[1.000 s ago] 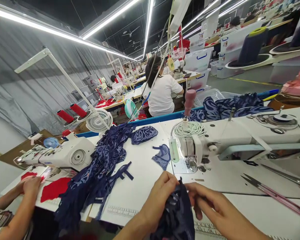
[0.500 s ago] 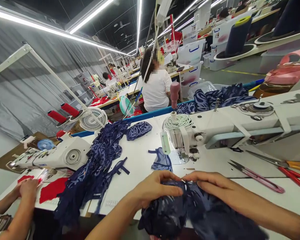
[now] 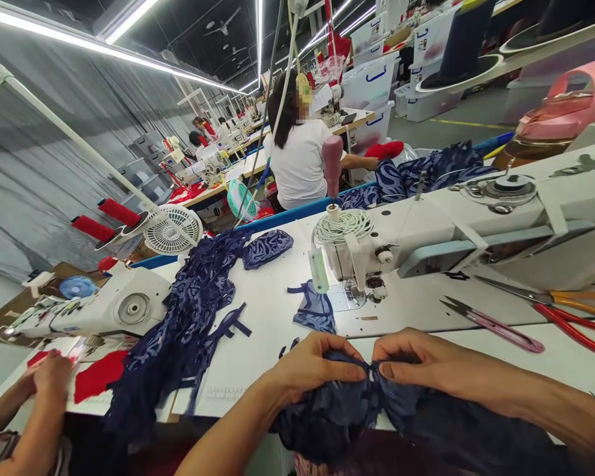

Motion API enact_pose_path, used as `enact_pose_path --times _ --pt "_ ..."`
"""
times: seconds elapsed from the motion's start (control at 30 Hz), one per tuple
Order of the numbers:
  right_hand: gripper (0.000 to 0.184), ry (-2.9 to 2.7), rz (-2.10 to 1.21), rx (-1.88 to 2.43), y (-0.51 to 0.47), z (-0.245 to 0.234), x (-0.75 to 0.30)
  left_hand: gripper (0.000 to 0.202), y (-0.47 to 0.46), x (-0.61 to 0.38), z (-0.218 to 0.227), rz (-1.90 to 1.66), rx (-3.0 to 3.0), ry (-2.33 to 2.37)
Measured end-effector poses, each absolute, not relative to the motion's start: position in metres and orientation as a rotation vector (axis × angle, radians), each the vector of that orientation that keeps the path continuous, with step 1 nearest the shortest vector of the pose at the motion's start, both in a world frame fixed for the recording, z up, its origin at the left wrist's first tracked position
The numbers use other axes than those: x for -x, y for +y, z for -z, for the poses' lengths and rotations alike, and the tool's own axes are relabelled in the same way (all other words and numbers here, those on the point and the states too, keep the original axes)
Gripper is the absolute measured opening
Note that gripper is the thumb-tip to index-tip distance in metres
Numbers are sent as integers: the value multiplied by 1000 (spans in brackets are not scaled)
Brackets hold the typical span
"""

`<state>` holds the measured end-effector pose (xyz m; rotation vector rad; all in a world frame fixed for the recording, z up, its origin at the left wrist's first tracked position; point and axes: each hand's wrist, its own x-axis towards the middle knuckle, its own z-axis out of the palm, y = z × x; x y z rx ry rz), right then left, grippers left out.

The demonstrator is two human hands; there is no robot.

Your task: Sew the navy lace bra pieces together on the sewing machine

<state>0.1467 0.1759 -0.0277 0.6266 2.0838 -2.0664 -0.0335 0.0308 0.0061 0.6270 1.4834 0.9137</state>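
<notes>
My left hand and my right hand meet at the near edge of the white table, both pinching the same dark blue patterned fabric piece. The thumbs and forefingers press together at its top fold, and the rest of the cloth hangs down over the table edge toward me. Just beyond my hands stands a white sewing machine, its needle area a short way past my fingers. A small blue fabric scrap lies beside the needle plate.
A long pile of blue patterned pieces runs along the table's left. Pink thread snips and red-handled scissors lie right. A neighbour's hands work red cloth at another machine. A person in white sits ahead.
My hands lowered the blue piece and drew together, from holding it bunched upright to pinching its top fold at the table edge. The view tilted down slightly.
</notes>
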Motion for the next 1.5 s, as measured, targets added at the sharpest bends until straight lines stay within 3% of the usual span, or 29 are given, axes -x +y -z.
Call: enact_pose_path --times 0.53,1.1,1.5 --pt "44 1981 2033 -566 180 10 -143 51 30 35 -2 -880 -458 1333" --pt "37 2278 1727 -499 184 -2 -139 49 23 30 -1 -1010 -550 1428" --pt "39 2209 1859 -420 191 -6 -136 45 24 29 -10 -1089 -621 1444"
